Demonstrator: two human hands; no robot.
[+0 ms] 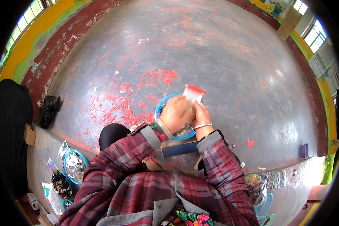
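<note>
In front of me, my right hand (202, 115), with a bracelet at its wrist, pinches a small red-and-white card or packet (194, 92). Close against it is my left hand (175, 115), its fingers smeared by motion, so what they hold does not show. Both hands are over a round blue basket (159, 107) with small items inside, mostly hidden by the hands. A dark blue box-like thing (180, 149) lies between the basket and my lap.
Red scraps (120, 105) litter the floor ahead and left. At my left stand a blue basket of shiny pieces (75, 165) and a heap of dark small items (60, 184). Clear bags (255, 188) sit at right, with a purple cup (304, 150) farther out. A black bag (50, 110) lies by the left wall.
</note>
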